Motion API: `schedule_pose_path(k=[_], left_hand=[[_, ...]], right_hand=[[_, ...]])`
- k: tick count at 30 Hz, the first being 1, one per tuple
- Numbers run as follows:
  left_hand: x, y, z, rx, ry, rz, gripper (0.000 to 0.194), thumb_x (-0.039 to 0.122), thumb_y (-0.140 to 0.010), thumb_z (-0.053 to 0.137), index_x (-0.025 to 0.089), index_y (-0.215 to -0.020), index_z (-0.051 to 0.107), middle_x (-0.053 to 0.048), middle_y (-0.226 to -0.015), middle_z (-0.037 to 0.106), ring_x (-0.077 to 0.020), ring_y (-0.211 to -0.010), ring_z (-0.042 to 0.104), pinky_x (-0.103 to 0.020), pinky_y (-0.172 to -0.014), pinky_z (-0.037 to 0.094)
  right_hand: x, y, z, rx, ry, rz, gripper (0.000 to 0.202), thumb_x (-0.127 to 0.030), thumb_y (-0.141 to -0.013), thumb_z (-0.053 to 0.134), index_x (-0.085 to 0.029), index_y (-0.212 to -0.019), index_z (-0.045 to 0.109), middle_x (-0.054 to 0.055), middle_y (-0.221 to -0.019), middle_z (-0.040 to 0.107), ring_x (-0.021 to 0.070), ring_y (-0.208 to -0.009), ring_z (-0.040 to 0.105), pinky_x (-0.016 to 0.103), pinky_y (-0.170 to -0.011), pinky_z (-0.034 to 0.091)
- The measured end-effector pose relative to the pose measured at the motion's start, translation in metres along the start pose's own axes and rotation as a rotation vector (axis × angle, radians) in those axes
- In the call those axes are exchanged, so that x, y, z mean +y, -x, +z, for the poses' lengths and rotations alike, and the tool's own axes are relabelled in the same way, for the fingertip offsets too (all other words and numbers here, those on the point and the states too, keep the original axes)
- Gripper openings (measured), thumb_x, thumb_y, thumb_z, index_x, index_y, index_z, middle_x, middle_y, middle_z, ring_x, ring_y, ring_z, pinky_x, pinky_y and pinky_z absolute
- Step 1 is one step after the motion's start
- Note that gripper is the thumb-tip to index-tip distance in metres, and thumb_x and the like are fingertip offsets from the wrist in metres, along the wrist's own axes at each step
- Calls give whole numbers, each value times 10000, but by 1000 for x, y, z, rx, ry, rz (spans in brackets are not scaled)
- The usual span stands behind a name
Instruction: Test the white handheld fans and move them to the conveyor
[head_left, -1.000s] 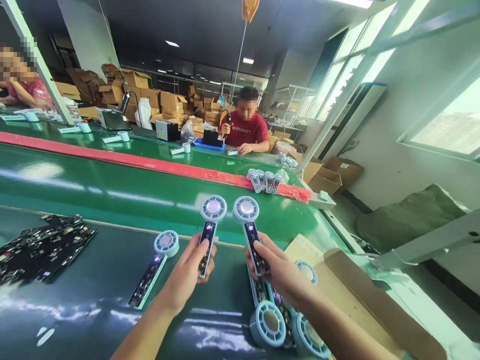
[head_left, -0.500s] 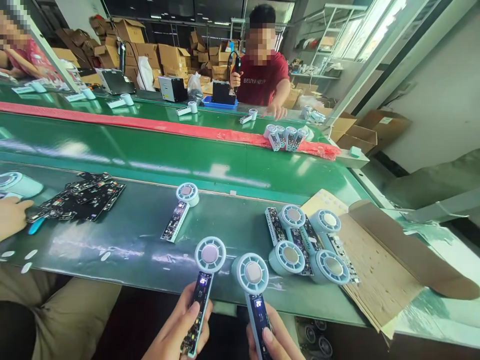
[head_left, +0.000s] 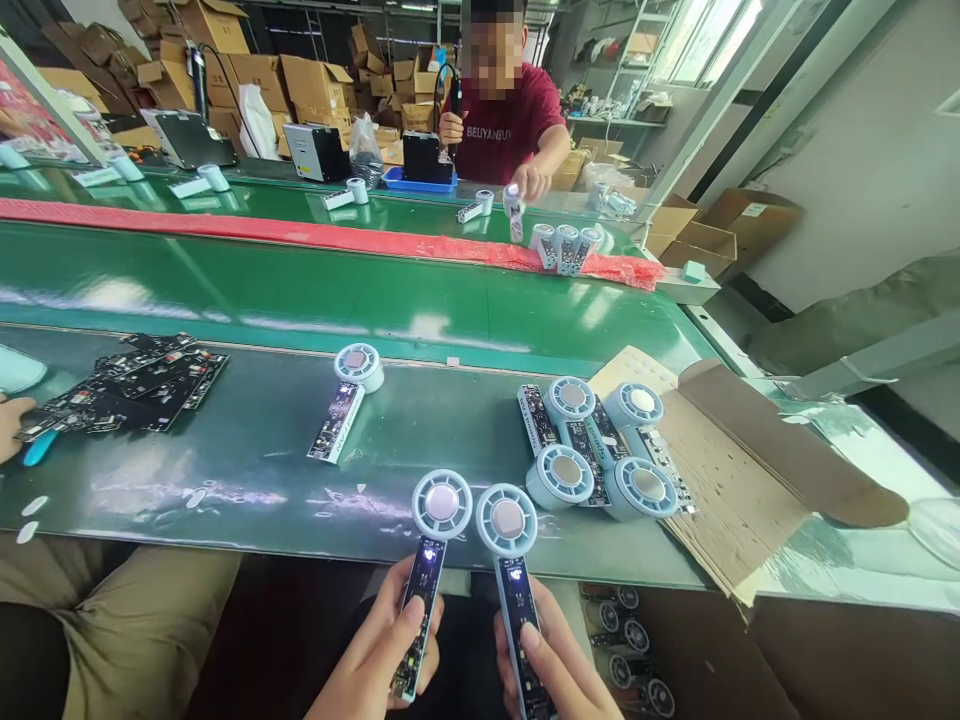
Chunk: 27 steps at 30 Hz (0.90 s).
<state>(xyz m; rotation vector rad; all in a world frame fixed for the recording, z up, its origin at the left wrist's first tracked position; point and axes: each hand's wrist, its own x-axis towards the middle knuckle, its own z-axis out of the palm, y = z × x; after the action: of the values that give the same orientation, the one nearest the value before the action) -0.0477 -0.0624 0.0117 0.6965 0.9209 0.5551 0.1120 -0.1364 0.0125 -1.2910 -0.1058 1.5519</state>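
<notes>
The left hand (head_left: pixel 382 665) is clamped around the handle of 1 small fan unit (head_left: pixel 431 565), and the right hand (head_left: pixel 551 675) is clamped around the handle of a second fan unit (head_left: pixel 512 580). Both units stand side by side, round heads up and almost touching, over the near edge of the worktop (head_left: pixel 255 470).

Compared with 1 second ago, the 2 units have come back from over the green belt toward the body and now sit lower and closer to each other. The small display on the left unit showed digits half a second ago; now it shows only a small glow near the top. The strip on the right unit also shows a faint blue light, too small to read. In my judgement both units are powered and the hands are comparing them, so the check seems to be under way, not finished.

On the worktop, a single fan unit (head_left: pixel 346 395) lies flat to the left, and a cluster of about 5 units (head_left: pixel 592 450) lies to the right, beside an open cardboard box (head_left: pixel 750 470). A pile of black circuit boards (head_left: pixel 127 385) lies far left, where another person's hand (head_left: pixel 11 425) rests. Across the belt, a person in a red shirt (head_left: pixel 502 130) holds up one more unit.
</notes>
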Motion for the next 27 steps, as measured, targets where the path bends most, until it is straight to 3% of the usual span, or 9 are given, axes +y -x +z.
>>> schedule_pose_path(k=[7, 14, 21, 27], left_hand=[[-5, 6, -4, 16, -1, -39, 421, 543, -810, 542, 300, -1131, 420, 17, -821, 476, -12, -422, 377, -183, -391, 118], [4, 12, 3, 84, -118, -24, 385, 531, -826, 522, 288, -1120, 470, 13, -801, 486, -41, -466, 385, -200, -430, 226], [-5, 5, 0, 30, -19, -38, 543, 579, -758, 592, 299, -1176, 391, 18, -809, 509, -43, -429, 428, -175, -344, 157], [-11, 3, -5, 54, -12, -81, 543, 568, -746, 613, 348, -1189, 389, 14, -837, 518, -77, -476, 491, -172, -350, 263]], right_hand=[[1, 1, -2, -39, 32, -12, 710, -592, -687, 705, -254, -1265, 467, 32, -833, 571, 126, -604, 441, 232, -523, 338], [-1, -4, -2, -96, 110, -86, 628, -582, -737, 660, -253, -1236, 471, -1, -775, 527, 110, -552, 402, 232, -479, 329], [-1, -4, -1, -88, 70, -42, 680, -597, -705, 675, -246, -1244, 453, 2, -775, 533, 118, -548, 409, 242, -483, 342], [-8, 1, 3, -89, 59, -23, 639, -585, -715, 672, -244, -1223, 487, 7, -777, 529, 118, -553, 412, 239, -482, 330]])
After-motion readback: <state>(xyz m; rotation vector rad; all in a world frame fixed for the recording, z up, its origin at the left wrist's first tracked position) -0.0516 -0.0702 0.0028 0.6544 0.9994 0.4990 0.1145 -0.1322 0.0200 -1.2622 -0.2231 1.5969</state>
